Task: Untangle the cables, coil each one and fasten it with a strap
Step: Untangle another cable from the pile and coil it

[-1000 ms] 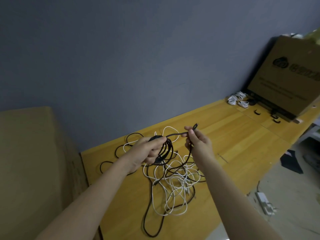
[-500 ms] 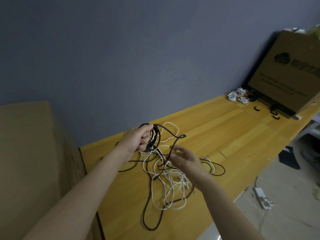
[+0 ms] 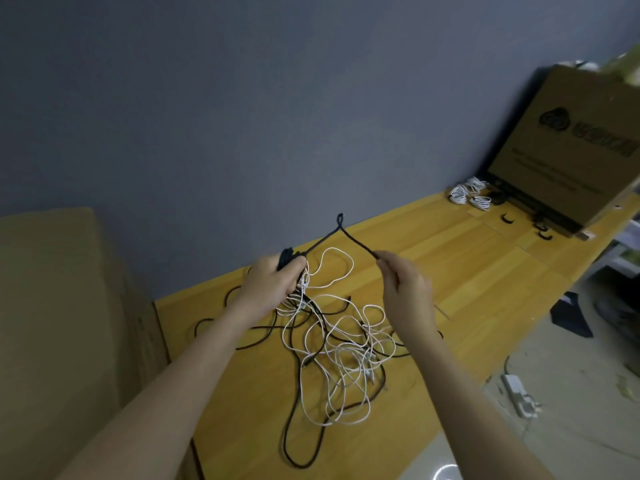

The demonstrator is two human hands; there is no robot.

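Note:
A tangle of white cable (image 3: 341, 362) and black cable (image 3: 298, 441) lies on the yellow wooden table (image 3: 450, 271). My left hand (image 3: 273, 282) grips a bunch of black cable coils, with white strands hanging below it. From that bunch a taut black cable length (image 3: 356, 239) rises to a small twisted peak and comes down to my right hand (image 3: 405, 289), which pinches it. Both hands are raised above the tangle.
Coiled white cables (image 3: 469, 195) and several black straps (image 3: 507, 219) lie at the far right by a leaning cardboard box (image 3: 571, 150). Another cardboard box (image 3: 65, 306) stands at the left. A white power strip (image 3: 517, 393) lies on the floor.
My right hand has lifted from the tangle and now pulls a black length up and to the right. My left hand has kept its bunch and moved slightly.

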